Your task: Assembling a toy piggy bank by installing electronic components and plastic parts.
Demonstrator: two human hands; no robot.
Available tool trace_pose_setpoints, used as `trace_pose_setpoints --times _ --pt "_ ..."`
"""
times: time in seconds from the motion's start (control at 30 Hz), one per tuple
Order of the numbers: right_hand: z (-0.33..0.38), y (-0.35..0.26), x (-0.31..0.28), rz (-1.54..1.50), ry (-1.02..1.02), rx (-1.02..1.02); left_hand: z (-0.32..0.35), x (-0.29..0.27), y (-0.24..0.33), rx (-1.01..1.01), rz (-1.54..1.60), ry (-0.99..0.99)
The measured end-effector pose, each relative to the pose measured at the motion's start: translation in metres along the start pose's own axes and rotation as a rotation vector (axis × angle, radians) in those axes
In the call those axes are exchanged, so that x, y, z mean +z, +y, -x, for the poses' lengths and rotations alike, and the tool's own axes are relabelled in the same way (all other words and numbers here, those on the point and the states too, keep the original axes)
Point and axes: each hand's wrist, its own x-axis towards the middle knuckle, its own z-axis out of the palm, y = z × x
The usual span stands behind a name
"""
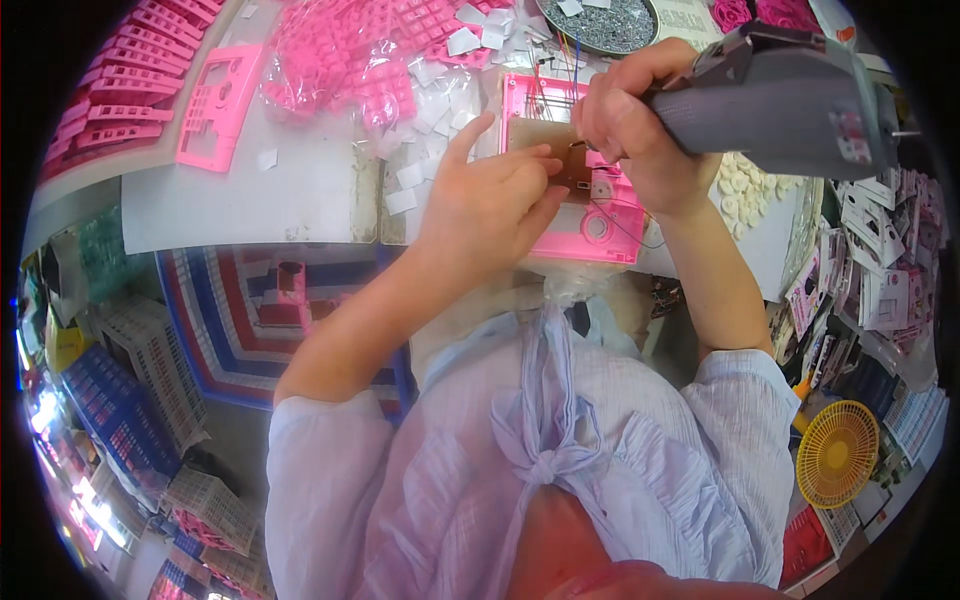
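Clutching tool in right hand; poising half-curled left hand over board, hold unclear, pink case beneath fingers.

A pink plastic casing lies open on the counter, with a flat brown board inside. A thick grey handheld tool is held up at its right side.

The right hand partly obscures the front of the grey power tool. The left hand covers part of the brown board; fingertip contact is indeterminable. The upper edge crops the round tray; its metal pieces are individually indistinct.
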Motion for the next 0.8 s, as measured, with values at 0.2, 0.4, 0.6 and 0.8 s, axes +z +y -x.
trace_pose_setpoints --times 0.2,0.4,0.6,0.8 --pt "0.0 0.0 -0.005 0.037 -0.044 0.033 0.005 -0.002 0.005 -0.061 0.104 -0.018" --pt "-0.014 -0.044 0.002 -0.244 -0.259 -0.039 0.006 -0.002 0.007 -0.114 0.049 0.029" --pt "-0.004 -0.043 0.011 -0.152 -0.227 -0.044 -0.001 -0.001 0.007 -0.092 0.101 0.058" --pt "0.003 -0.038 0.007 -0.148 -0.127 0.001 -0.043 -0.022 -0.002 -0.043 0.164 -0.109"
